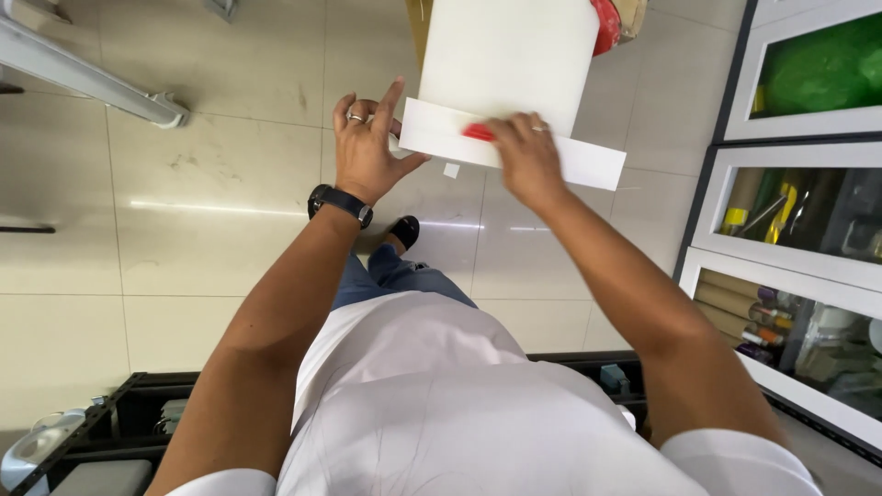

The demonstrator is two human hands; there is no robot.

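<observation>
- Top centre of the frame, a tall white box stands upright, with a long white strip lying slantwise across its lower edge.
- Right hand presses a small red tool flat on the strip, fingers together over it.
- Left hand, fingers spread apart, steadies the strip's left end.
- Glossy cream floor tiles lie below; glass-fronted cabinets fill the right edge.

Both arms outstretched, left hand with fingers spread, right hand palm-down, fingers curled.
</observation>
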